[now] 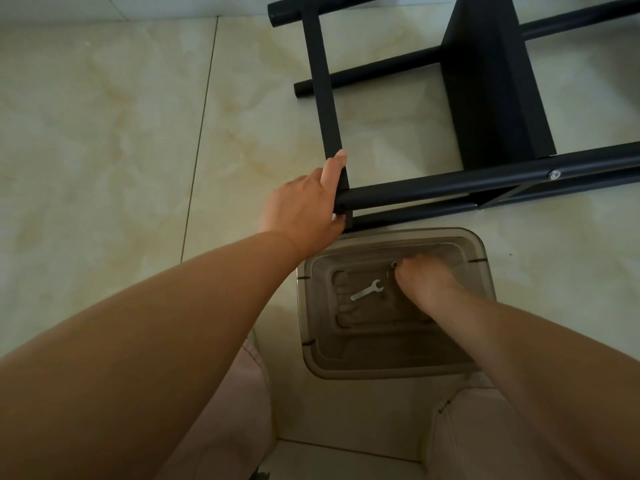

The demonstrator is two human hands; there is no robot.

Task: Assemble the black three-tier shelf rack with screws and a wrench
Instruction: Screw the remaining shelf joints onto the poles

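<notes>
The black shelf rack lies on its side on the pale tiled floor, filling the upper right of the view, its round tubes running off toward the right edge and a flat black panel standing between them. A silver screw head shows on the nearer tube, close to the right edge.

The left hand is clasped around the rack's near left corner, where a flat upright bar meets the nearer round tube. The fingers lie up along the bar and the thumb curls under the tube's end, so the joint sits right inside the grasp.

Just below that corner, touching or nearly touching the rack's lowest tube, a translucent plastic bin stands on the floor between the person's knees. The right hand reaches down into it, fingers bunched at the bin's far right side around a small dark item that is too small to make out; whether the fingertips have actually pinched it cannot be told. A small silver wrench lies flat on the bin's bottom, just left of the right hand and not touched by it, tilted with its open jaw end toward the upper right.

Light trousers cover both knees at the bottom edge of the view, on either side of the bin
</notes>
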